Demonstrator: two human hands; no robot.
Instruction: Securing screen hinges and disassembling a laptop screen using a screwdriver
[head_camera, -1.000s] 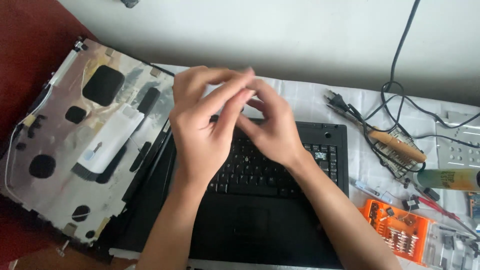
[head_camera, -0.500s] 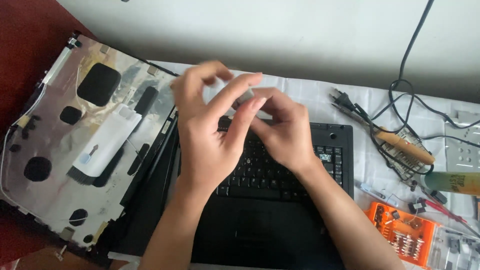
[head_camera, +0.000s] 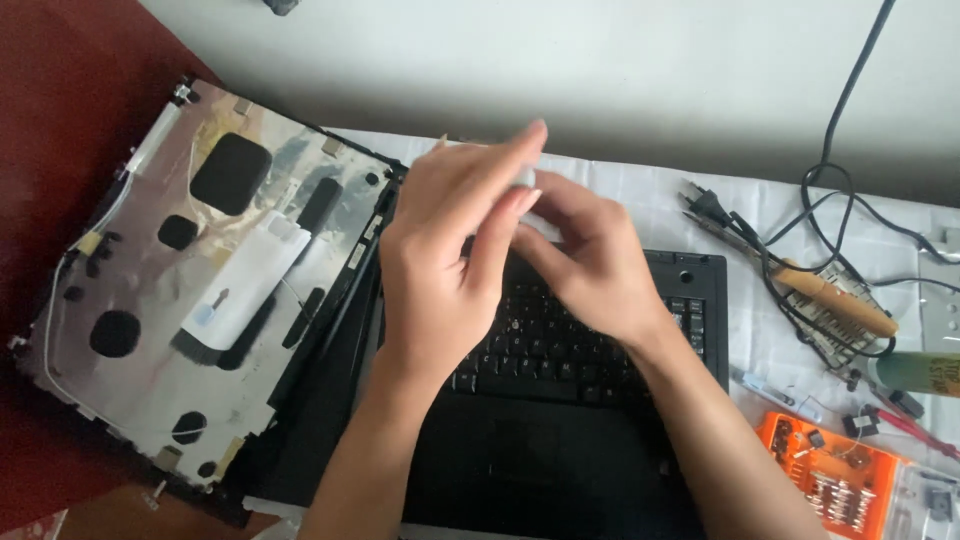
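Black laptop base (head_camera: 560, 470) with black keys, pale lettering. Silvery-grey lid panel (head_camera: 150, 300), mottled, with black patches and a white strip. Small pale-grey piece (head_camera: 523, 178) at the fingertips. White cloth on the surface (head_camera: 650, 195). Dark red floor (head_camera: 60, 110). Orange bit case (head_camera: 825, 485). Black cable (head_camera: 850, 100). Brown wooden tool handle (head_camera: 835, 298).

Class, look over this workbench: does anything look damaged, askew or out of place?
Yes. The laptop is taken apart: its bare lid shell lies askew to the left, inner foil and wires exposed. Both hands hold a small pale part above the keyboard.

White-covered table (head_camera: 640, 190) with black laptop (head_camera: 560, 440), soldering iron (head_camera: 835, 298), orange bit case (head_camera: 830, 485).
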